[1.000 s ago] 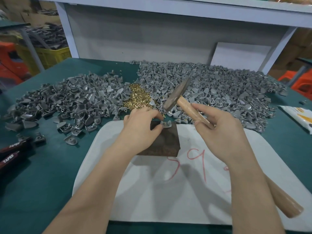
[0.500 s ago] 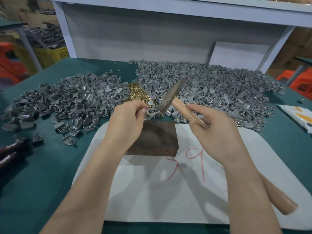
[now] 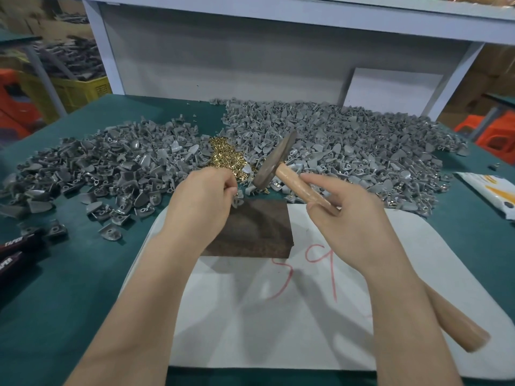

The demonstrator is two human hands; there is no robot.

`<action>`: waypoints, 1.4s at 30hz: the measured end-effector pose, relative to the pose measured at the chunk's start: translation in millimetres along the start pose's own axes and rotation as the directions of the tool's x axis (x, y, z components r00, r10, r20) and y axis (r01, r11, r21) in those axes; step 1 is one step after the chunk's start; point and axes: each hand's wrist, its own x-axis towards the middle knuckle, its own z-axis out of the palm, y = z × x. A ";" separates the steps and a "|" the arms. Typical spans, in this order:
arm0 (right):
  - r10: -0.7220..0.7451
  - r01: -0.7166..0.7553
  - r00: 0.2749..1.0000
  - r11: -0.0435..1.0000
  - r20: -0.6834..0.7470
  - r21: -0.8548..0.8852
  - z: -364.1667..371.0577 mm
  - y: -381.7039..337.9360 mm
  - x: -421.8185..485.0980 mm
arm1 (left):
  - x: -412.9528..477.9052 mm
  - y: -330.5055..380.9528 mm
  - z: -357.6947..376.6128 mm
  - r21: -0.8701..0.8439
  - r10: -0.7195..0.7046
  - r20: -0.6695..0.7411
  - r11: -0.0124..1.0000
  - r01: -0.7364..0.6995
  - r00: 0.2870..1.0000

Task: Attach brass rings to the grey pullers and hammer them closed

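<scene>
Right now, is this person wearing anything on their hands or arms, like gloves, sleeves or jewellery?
Nothing is worn. The left hand and the right hand are both bare, with no gloves, ring, watch or bracelet showing. The left forearm and the right forearm are bare too, right to the lower edge of the picture, so no sleeve is in view.

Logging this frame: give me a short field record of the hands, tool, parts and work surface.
left hand: pinches a grey puller at the far edge of the dark block
right hand: grips the hammer by its wooden handle, head off the block
brass rings: small heap between the puller piles
surface: block lies on the white mat
</scene>
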 end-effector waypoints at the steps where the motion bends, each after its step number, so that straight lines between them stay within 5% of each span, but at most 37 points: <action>1: 0.000 0.000 1.000 1.000 0.003 0.005 0.4 -0.3 -0.1 | 0.5 0.2 1.0 0.005 0.014 0.000 1.000 -0.014 1.000; 13: 0.017 -0.018 1.000 1.000 0.016 0.013 0.3 -1.1 -1.7 | 2.3 -0.8 12.6 -0.235 -0.035 0.002 0.971 0.034 0.999; 42: -0.074 0.073 0.996 0.996 -0.040 -0.044 -7.9 -14.2 -12.2 | 1.1 -1.6 8.9 -0.336 -0.165 0.139 0.920 0.203 0.976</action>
